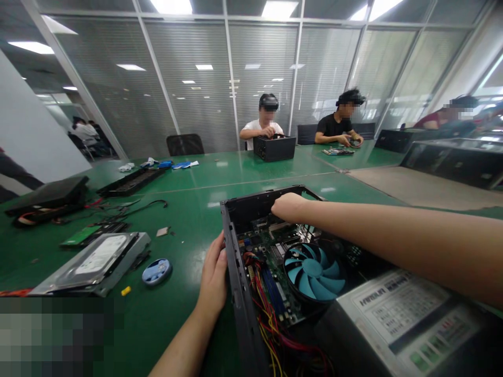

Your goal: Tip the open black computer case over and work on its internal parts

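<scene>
An open black computer case (231, 251) lies on its side in front of me. My left hand (214, 272) rests against the outside of its left wall, fingers stretched out along it. Over the far part of the case, my right hand (288, 207) reaches in with fingers curled downward; whatever they hold is hidden. Below that hand is the motherboard (271, 230). A blue cooling fan (313, 268) sits on the board, nearer to me. The labelled power supply (401, 314) fills the near right, and coloured cables (261, 309) run along the left inside.
On the left lie a hard drive (106, 259), a green circuit board (84, 235), a round blue container (156, 272) and a yellow piece (126, 290). A black panel (131, 180) lies behind. Across the green table, co-workers handle parts beside another case (275, 148). Cardboard (424, 183) lies at right.
</scene>
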A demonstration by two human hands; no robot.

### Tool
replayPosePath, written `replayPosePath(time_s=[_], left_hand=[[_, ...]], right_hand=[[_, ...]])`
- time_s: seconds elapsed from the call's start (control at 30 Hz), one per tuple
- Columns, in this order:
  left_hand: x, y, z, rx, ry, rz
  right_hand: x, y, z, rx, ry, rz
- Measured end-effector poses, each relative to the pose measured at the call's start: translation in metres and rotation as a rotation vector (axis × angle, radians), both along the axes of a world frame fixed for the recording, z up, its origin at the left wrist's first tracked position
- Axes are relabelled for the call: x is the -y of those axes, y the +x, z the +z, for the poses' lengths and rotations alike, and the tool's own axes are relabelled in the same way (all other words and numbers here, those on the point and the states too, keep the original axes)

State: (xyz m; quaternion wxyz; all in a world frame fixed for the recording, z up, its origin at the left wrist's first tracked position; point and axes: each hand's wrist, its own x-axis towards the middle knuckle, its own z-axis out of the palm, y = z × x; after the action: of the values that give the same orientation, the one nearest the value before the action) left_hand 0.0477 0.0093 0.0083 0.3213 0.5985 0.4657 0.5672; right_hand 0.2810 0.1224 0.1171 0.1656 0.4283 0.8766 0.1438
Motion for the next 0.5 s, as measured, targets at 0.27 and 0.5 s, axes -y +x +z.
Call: replayPosePath(time_s=[0.27,0.5], left_hand=[[0.007,-0.001,0.006,-0.009,-0.010,0.034],[0.004,-0.002,0.002,0.031,-0.023,0.073]], right_hand=[[0.095,0.028,0.064,-0.323,-0.076,0.090],[0.250,0.112,0.026,-0.613,-0.107,0.198]])
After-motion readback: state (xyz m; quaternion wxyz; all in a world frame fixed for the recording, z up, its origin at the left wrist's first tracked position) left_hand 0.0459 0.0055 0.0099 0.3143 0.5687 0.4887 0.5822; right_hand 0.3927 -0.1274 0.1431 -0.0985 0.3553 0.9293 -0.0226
